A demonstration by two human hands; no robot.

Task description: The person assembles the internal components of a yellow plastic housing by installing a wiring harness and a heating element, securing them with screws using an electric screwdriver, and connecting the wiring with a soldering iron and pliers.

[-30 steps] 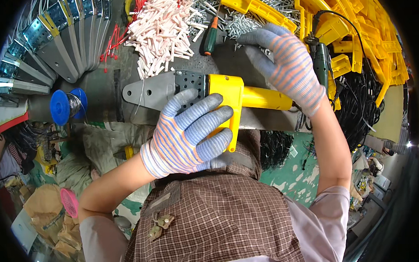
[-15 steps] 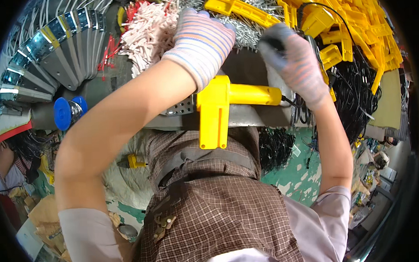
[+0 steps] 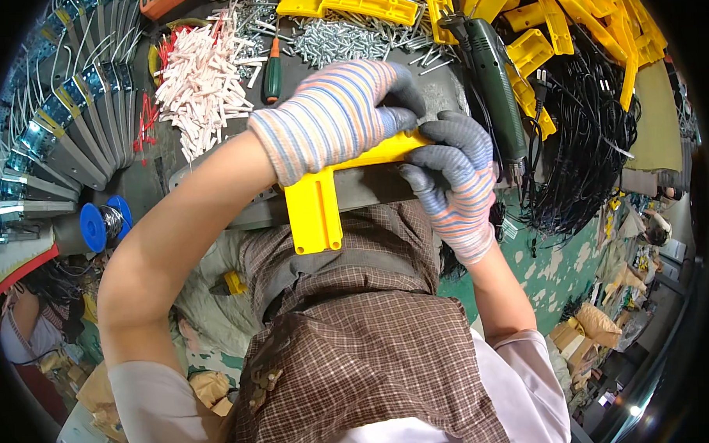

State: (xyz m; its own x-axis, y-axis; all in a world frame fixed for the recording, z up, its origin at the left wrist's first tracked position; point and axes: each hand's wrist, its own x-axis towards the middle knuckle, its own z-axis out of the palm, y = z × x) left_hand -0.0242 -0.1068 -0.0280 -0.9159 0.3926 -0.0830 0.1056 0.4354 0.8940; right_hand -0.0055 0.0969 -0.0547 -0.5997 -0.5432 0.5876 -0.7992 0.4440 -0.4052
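Both gloved hands are on the yellow plastic housing now. The left hand has swung over from the near side, where it lay on the stub a second ago, and closes down over the top of the long bar, fingers curled tight at its right end. The right hand, half a second back up at the green power screwdriver, has dropped to that same end and pinches it from the near side, fingertips meeting the left hand's. With both grips on one end, it looks like the work has gone from fetching to fitting something there, though the gloves hide what.

The housing is an L: its long axis runs left to right along the near edge of the worktop, tilting a little up toward the right, and the short stub points straight back at the person's checked apron.

Further out, the screwdriver lies untouched near the right edge, a heap of white plastic plugs and loose screws toward the far side, more yellow housings piled along the far edge, a blue wire spool at the left, black cables hanging off the right.
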